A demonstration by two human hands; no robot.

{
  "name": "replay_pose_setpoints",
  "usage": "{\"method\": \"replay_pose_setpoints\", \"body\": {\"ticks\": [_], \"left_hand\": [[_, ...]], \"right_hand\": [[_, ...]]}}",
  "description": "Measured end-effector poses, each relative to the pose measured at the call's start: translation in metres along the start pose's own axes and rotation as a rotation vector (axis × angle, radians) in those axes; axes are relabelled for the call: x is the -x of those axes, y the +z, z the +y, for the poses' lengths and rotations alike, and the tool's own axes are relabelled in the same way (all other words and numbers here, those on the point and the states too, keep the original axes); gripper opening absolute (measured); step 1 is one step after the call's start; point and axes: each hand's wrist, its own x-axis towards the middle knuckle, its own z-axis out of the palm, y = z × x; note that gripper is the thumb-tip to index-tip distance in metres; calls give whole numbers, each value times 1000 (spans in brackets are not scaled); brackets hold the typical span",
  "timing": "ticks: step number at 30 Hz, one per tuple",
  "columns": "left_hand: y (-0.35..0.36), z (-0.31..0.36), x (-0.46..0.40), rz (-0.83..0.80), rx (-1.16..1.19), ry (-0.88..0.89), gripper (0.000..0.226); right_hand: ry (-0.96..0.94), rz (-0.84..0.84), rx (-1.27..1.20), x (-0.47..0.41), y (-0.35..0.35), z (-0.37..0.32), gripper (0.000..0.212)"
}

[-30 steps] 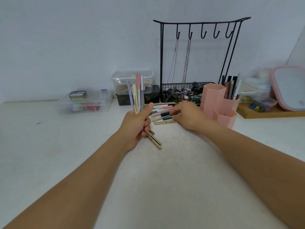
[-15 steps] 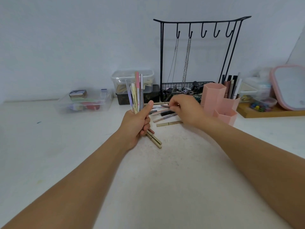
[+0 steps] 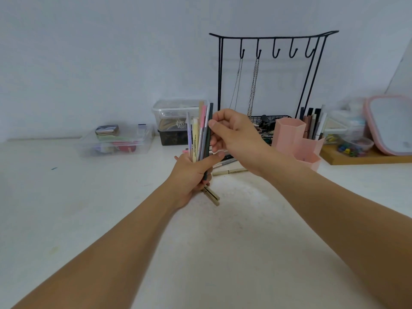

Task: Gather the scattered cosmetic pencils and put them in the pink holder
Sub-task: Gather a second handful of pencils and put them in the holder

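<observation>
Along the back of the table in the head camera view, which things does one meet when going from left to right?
Flat clear box → lidded clear tub → black hook stand with chains → pink holder → wooden tray → pink-rimmed mirror.

Your shot is evenly lit, soft diffuse light, cool bluish cast on the wall (image 3: 89,52). No hard shadows, only faint shade under your forearms on the white table (image 3: 66,208). No glare. Overall softness; your right hand (image 3: 234,132) shows slight motion blur. Wide-angle lens bends the far right edge. Clutter at the right rear is smeared, detail unreadable.
</observation>
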Motion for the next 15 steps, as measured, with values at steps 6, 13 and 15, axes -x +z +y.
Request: {"method": "replay_pose_setpoints", "body": {"ticks": [6,13,15], "left_hand": [[-1,0,0,-36,-27,-55,27],[0,2,0,30,17,-77,29],[0,4,-1,72,53,-51,32]], "right_hand": [[9,-15,37,-3,-1,2,7],[-4,-4,132,-4,-4,4,9],[-13,-12,226,-6,-12,2,16]]}}
